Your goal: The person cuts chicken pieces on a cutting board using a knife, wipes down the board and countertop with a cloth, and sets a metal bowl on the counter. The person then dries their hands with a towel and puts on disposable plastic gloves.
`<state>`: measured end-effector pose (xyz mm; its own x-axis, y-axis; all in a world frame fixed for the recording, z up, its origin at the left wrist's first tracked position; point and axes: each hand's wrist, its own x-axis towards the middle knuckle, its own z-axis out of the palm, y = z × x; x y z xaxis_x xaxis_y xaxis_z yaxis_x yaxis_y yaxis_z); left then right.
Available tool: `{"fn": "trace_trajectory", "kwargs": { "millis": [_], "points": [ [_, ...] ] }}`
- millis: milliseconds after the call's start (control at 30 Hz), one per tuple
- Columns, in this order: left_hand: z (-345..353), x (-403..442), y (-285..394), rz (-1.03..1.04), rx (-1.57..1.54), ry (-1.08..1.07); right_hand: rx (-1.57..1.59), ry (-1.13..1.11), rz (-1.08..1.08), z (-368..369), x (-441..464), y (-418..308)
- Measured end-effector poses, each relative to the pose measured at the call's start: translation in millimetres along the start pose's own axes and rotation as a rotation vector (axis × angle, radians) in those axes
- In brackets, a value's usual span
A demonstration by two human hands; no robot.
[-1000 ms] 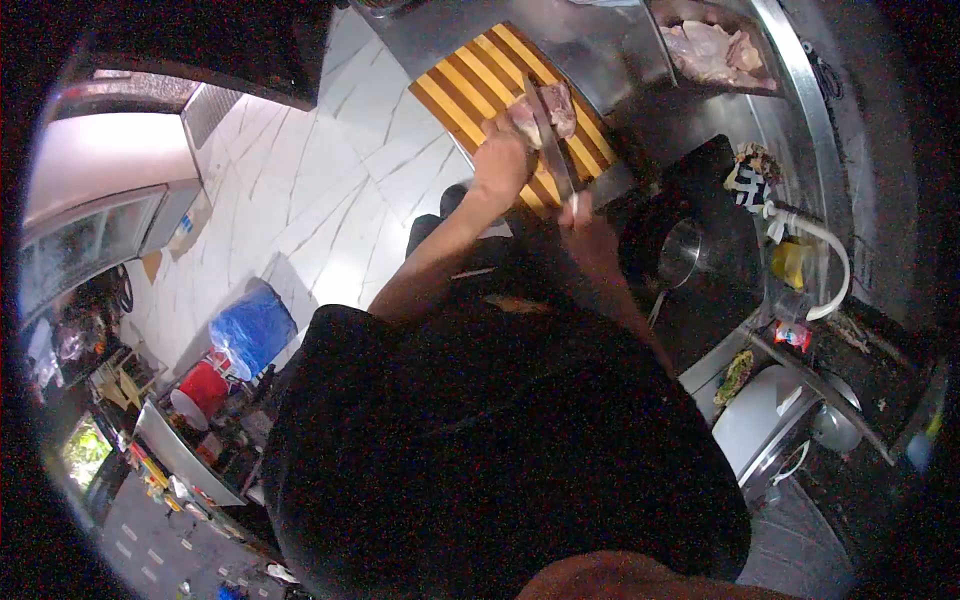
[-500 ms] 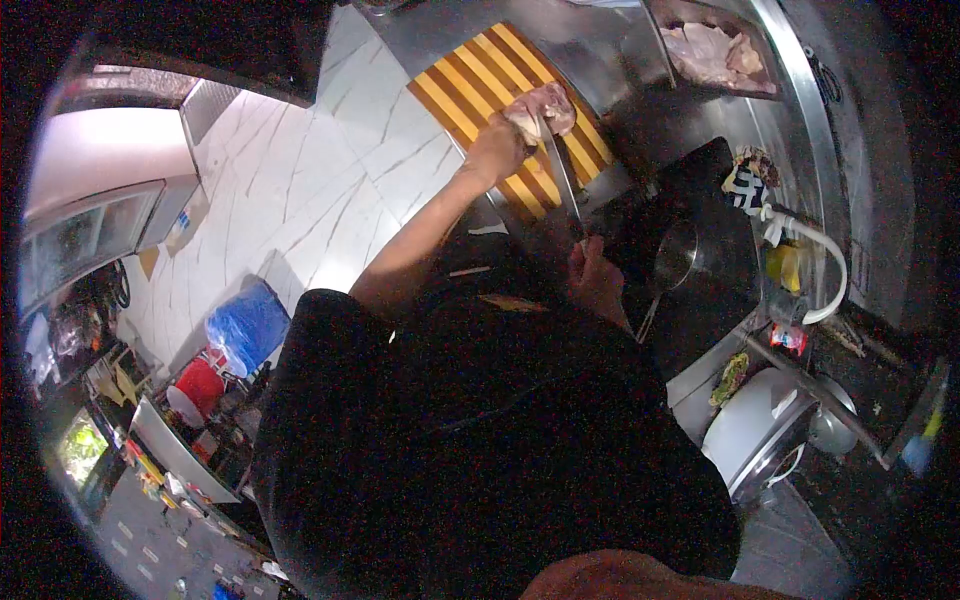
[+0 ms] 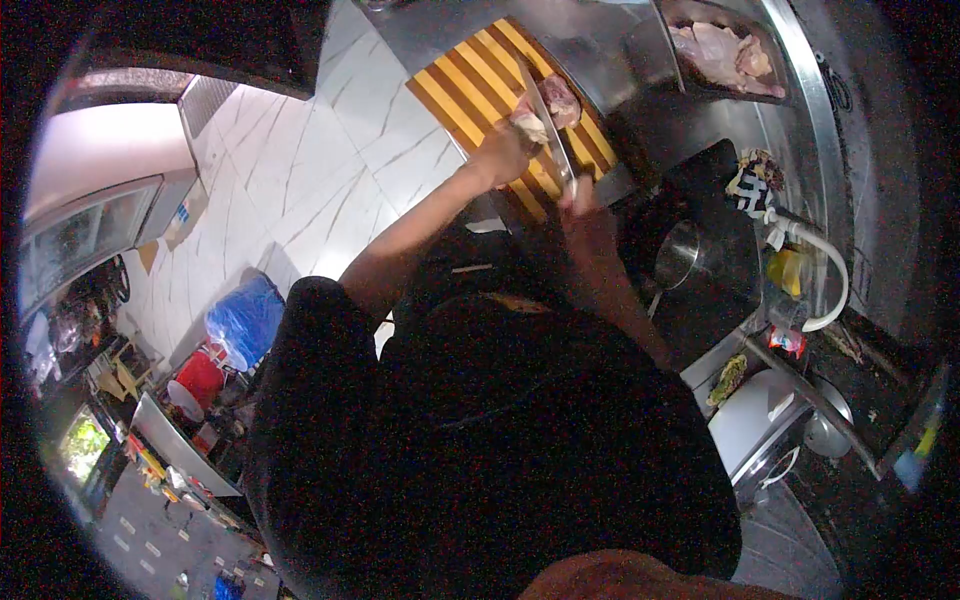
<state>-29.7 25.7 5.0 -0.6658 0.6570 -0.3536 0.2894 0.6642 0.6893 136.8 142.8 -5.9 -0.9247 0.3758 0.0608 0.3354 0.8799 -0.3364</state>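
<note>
A piece of raw chicken (image 3: 560,100) lies on the striped wooden cutting board (image 3: 455,85). My left hand (image 3: 503,155) is closed on the pale near end of that chicken, pressing it to the board. In my right hand (image 3: 583,200) is the handle of a long knife (image 3: 548,120). Its blade lies across the chicken, just beyond my left fingers, with the tip pointing to the board's far edge. Whether the blade has cut through the meat cannot be made out.
At the far right, a metal tray (image 3: 684,70) holds more raw chicken (image 3: 722,55). A metal pan or ladle (image 3: 678,255) rests on the dark surface to the right, near a white hose (image 3: 838,270). Pale tiled floor (image 3: 290,190) lies to the left.
My right hand has moved forward with the knife, and the blade now reaches past the chicken. My left hand has stayed on the chicken.
</note>
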Motion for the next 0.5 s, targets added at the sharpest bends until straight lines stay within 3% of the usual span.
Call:
{"fn": "trace_trajectory", "kwargs": {
  "millis": [33, 67, 167, 233, 267, 367, 467, 500],
  "points": [
    [9, 2, -8, 0.084, 0.072, 0.079, 0.04, 0.019, -0.009, 4, 18, -5],
    [1, 2, -2, -0.015, -0.031, -0.001, 0.096, -0.21, 0.143, -15, 41, -23],
    [-25, -1, 14, -0.237, -0.373, -0.24, 0.018, -0.259, 0.057, -28, 72, -34],
    [-37, 3, 4, -0.269, -0.636, -0.39, 0.033, -0.211, -0.04, -18, 57, -15],
    [-44, -5, 17, -0.333, -0.795, -0.34, 0.036, -0.185, -0.121, 0, 37, 15],
    [-50, -1, 3, -0.448, -1.047, -0.471, -0.03, 0.0, -0.188, -13, 7, 16],
    [-45, 3, 4, -0.448, -1.009, -0.582, -0.057, 0.211, -0.256, -11, 22, 9],
    [-42, 6, 0, -0.573, -1.19, -0.629, -0.056, 0.277, -0.289, -8, 28, 8]
  ]
}}
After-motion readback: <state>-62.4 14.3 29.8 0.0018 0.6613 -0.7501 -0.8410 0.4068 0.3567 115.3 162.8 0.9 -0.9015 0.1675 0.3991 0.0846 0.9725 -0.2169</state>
